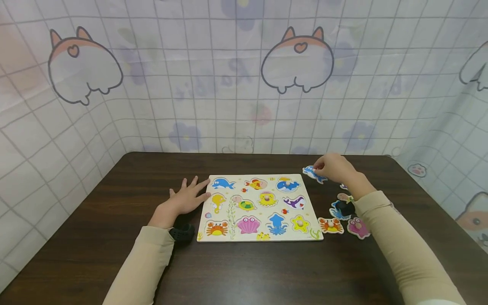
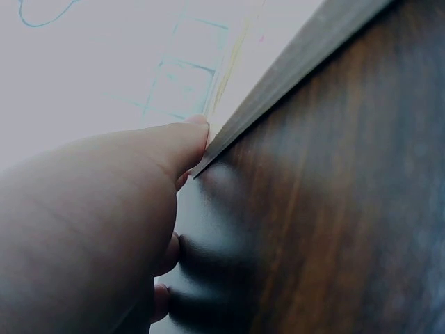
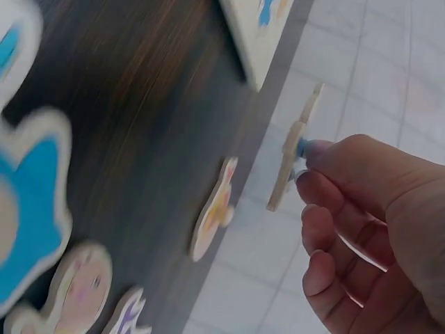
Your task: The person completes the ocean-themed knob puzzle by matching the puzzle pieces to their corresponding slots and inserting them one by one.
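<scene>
My right hand [image 1: 335,169] pinches a blue and white sea-animal puzzle piece [image 1: 312,174] by its small knob, beyond the board's far right corner. The right wrist view shows this puzzle piece [image 3: 286,163] edge-on, thumb and index finger on its blue knob. A pale wooden puzzle board [image 1: 244,216] with sea animals lies on the table. At its left edge, my left hand [image 1: 185,198] has its fingers spread. In the left wrist view the thumb [image 2: 189,142] touches the board's corner, and the other fingers are mostly hidden.
Right of the board lie loose pieces: a red crab [image 1: 331,225], a pink piece [image 1: 358,228], a blue piece [image 1: 339,211] and others partly under the right arm. The right wrist view shows an orange-yellow piece [image 3: 214,210]. A patterned cloth [image 1: 228,106] stands behind the table.
</scene>
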`<state>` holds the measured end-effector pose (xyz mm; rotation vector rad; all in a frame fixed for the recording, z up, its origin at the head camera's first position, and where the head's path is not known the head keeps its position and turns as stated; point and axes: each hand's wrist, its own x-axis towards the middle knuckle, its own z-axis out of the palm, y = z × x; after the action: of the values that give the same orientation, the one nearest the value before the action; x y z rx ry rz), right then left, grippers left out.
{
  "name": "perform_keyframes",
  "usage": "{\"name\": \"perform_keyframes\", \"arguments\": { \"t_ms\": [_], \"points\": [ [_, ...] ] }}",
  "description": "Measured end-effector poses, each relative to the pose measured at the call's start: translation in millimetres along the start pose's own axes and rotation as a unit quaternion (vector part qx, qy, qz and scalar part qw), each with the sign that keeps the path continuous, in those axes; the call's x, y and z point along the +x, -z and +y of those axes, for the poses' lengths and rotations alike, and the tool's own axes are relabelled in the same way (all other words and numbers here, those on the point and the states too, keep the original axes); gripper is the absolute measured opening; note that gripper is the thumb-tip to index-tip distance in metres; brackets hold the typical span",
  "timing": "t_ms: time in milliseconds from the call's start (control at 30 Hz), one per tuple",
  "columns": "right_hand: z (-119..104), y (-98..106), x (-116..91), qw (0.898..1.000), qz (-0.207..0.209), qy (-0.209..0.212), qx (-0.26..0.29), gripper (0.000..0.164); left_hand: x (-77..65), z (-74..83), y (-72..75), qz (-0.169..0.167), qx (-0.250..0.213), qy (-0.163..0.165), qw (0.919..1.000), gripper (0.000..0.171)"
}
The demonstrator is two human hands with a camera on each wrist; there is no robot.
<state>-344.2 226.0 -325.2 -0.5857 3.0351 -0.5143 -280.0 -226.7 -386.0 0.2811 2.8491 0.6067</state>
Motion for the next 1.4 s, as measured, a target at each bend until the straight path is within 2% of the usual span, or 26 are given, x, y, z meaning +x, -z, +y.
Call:
{"name": "perform_keyframes", "arguments": {
  "t_ms": [367,667,800,933,1233,1400],
  "points": [
    [-41,-21,23,0.999,0.021,0.037,-0.027,0.022,-1.8,-2.8,-2.1,0.004,-0.002,-0.001,1.0,0.067],
    [-71,-34,36,0.993,0.024,0.087,-0.076,0.018,-3.1,-2.9,-0.8,0.004,-0.002,0.001,1.0,0.067],
    [-83,-37,41,0.988,0.037,0.12,-0.09,0.018,-2.4,-2.6,-0.3,0.006,-0.002,0.0,1.0,0.067],
    [-92,-42,48,0.985,0.045,0.141,-0.087,0.018,-1.5,-3.0,-0.7,0.007,0.0,-0.002,1.0,0.067],
    [-114,-58,64,0.984,0.02,0.155,-0.082,0.02,-0.7,-2.3,-0.9,0.01,0.005,-0.003,0.9999,0.066],
    [-126,-63,72,0.981,0.02,0.179,-0.072,0.02,-1.7,-0.2,0.6,0.008,0.001,-0.001,1.0,0.066]
  ]
}}
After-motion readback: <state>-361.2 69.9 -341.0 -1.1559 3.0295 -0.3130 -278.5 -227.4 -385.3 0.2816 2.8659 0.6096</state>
